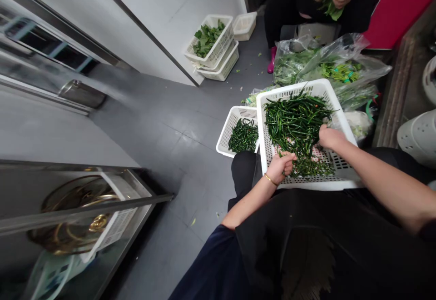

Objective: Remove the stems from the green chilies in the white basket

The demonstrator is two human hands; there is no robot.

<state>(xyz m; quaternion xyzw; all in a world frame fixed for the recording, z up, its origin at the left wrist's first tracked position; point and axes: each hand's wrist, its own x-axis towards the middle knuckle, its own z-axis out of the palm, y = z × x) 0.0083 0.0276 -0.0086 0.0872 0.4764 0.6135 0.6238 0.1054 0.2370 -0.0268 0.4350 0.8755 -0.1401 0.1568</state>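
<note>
Lap: dark, matte cloth (259,218) beneath the near edge of a white plastic basket (261,141), rectangular, with perforated walls and a smooth rim.
Left hand: at the basket's near left corner; fingers curled in, thumb against forefinger (282,166); whether a pepper is between them cannot be told.
Right hand: inside the right edge, against the pile, fingers bent (329,136); tips hidden, grip cannot be told.
Green peppers: glossy, slender, tapering, some curved; heaped from the far edge to mid-basket (293,113). Long axes mixed, many running left to right; tips point both ways.
Short green pieces: thin, loosely strewn along the near edge (311,168).
Second basket: white, perforated, beside the first one's left edge (226,129); more peppers inside.
Plastic bags: clear, crinkled, holding leafy greens, beyond the far edge (357,47).
Co-worker: both hands grip a leafy bunch (335,2).
</note>
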